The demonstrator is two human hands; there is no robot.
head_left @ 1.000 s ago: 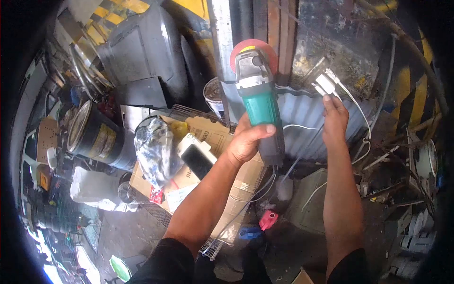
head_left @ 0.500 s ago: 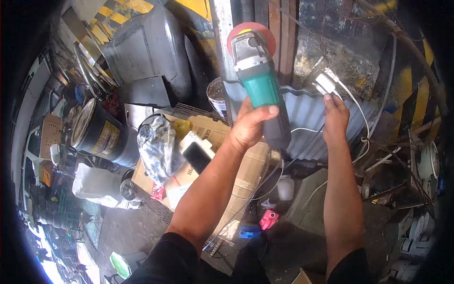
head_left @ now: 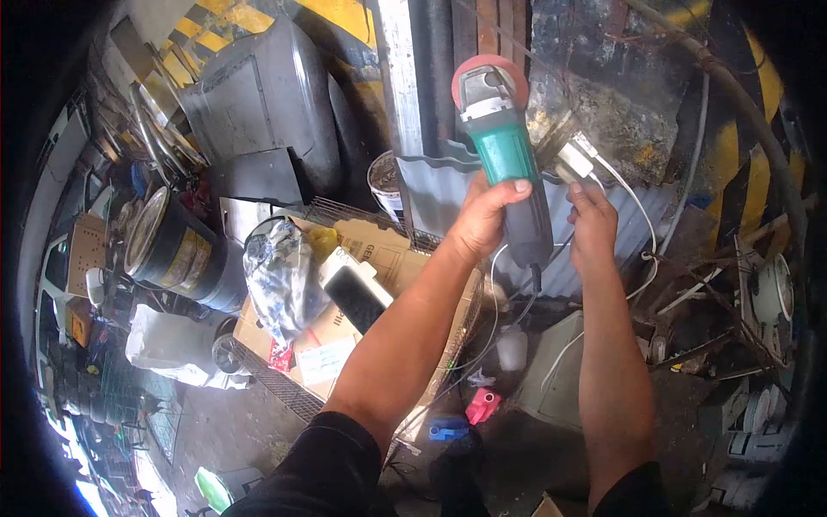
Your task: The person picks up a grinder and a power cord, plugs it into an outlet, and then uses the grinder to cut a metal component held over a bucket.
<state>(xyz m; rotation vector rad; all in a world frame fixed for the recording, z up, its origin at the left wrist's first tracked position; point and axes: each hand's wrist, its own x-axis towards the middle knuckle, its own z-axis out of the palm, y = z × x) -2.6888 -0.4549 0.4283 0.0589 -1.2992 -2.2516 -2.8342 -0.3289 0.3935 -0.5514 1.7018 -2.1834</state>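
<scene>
My left hand [head_left: 487, 215] is wrapped round the dark rear body of a green and black angle grinder [head_left: 504, 155], held upright with its reddish disc [head_left: 517, 76] at the top. A cord leaves the grinder's lower end and runs down to the left. On the right, my right hand [head_left: 594, 226] is closed in a pinch just below a white power outlet block [head_left: 577, 161] with white plugs and a white cable [head_left: 633, 194]. What lies between its fingertips is too small to make out.
Corrugated metal sheet [head_left: 435, 191] stands behind the grinder. Cardboard [head_left: 388, 246] on a wire rack carries a phone [head_left: 357, 295] and a plastic bag [head_left: 280, 276]. Blue [head_left: 448, 428] and pink [head_left: 483, 405] objects lie on the floor. Buckets [head_left: 177, 250] stand left, scrap right.
The grinder and my left hand have shifted right and slightly down in view. My right hand has moved slightly left and down, its fingers more curled, still by the outlet block.
</scene>
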